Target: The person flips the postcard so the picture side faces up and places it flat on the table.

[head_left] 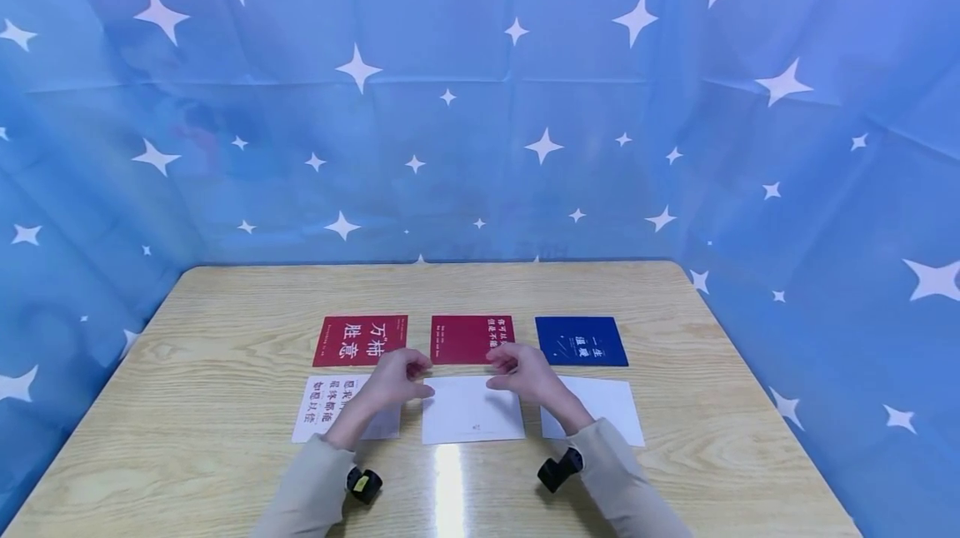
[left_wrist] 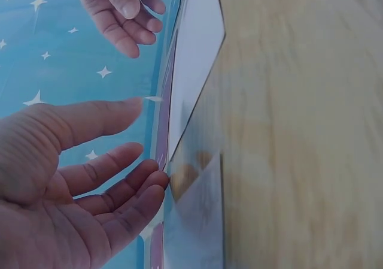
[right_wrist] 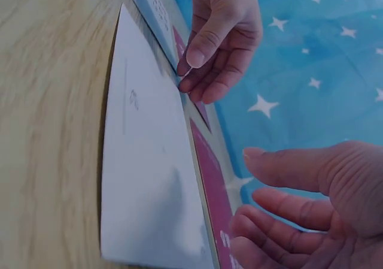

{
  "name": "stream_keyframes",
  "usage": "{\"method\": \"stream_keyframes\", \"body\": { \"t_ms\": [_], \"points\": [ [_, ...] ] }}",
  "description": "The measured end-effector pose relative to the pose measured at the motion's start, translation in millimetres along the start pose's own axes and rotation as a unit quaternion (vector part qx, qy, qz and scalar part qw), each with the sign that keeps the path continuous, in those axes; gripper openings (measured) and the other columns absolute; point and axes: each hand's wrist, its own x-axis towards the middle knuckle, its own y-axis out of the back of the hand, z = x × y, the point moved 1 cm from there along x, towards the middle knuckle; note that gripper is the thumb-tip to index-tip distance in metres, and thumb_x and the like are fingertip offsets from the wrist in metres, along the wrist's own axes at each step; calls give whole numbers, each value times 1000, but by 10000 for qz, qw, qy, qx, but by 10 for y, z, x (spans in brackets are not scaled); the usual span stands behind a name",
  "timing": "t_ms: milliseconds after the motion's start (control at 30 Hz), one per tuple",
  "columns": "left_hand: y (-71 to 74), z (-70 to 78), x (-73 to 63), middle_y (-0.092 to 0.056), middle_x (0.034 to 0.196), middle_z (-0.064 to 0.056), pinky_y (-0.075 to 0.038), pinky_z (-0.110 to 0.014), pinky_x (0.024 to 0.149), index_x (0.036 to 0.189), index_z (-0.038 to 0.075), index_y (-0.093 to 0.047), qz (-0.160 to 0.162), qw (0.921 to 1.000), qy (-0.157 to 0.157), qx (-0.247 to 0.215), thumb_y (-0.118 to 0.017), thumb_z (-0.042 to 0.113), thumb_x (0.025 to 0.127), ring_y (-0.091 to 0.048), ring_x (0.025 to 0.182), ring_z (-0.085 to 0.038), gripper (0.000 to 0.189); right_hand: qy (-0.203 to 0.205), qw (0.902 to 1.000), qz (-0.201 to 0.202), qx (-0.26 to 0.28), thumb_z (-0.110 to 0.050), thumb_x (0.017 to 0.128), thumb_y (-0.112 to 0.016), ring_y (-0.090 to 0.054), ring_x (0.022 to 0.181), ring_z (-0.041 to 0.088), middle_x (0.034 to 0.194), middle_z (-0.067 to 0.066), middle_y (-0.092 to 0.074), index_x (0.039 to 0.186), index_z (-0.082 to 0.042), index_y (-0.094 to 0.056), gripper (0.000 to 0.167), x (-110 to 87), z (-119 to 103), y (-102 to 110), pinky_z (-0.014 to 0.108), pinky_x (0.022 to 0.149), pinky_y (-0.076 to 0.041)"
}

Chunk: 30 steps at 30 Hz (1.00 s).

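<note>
A white card (head_left: 474,409) with a small mark near its lower edge lies at the front middle of the table. My left hand (head_left: 392,378) hovers by its upper left corner, thumb and fingers apart and loosely bent. By the upper right corner is my right hand (head_left: 527,373), bent much the same way. Nothing sits between the fingers of the left hand (left_wrist: 84,191) in the left wrist view, nor of the right hand (right_wrist: 311,203) in the right wrist view. Just behind the white card lies a dark red card (head_left: 465,340), its right end partly hidden by my right fingers.
A red card (head_left: 358,340) with white characters and a blue card (head_left: 581,341) flank the dark red one. In the front row, a white card with dark characters (head_left: 322,409) lies left and a plain white card (head_left: 611,409) right. A starry blue curtain (head_left: 480,130) hangs behind the wooden table (head_left: 187,405).
</note>
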Motion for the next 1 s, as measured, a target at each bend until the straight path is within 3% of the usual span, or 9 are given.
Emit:
{"method": "stream_keyframes", "body": {
  "t_ms": [300, 700, 1000],
  "points": [
    [-73, 21, 12, -62, 87, -11, -49, -29, 70, 95, -7, -65, -136, 9994, -27, 318, -78, -5, 62, -55, 78, -20, 35, -353, 9989, 71, -301, 1, 71, -78, -56, 82, 19, 90, 8, -62, 103, 0, -66, 34, -50, 66, 21, 32, 76, -49],
    [-129, 44, -1, -56, 88, -10, -48, -37, 77, 94, -7, -65, -214, 9926, -198, 1182, -82, -2, 56, -52, 82, -22, 42, -109, 9958, -318, -849, 0, 63, -84, -47, 83, 18, 89, 3, -55, 100, -3, -64, 41, -82, 152, 9, 28, 73, -45],
    [-132, 89, 3, -54, 86, -9, -47, -38, 76, 91, -5, -63, -324, 9909, -165, 1299, -83, -1, 56, -49, 80, -20, 41, -72, 9910, -404, -1273, -3, 62, -85, -46, 88, 20, 94, 3, -53, 98, -5, -63, 42, -83, 169, -20, 35, 79, -44]
  ]
}}
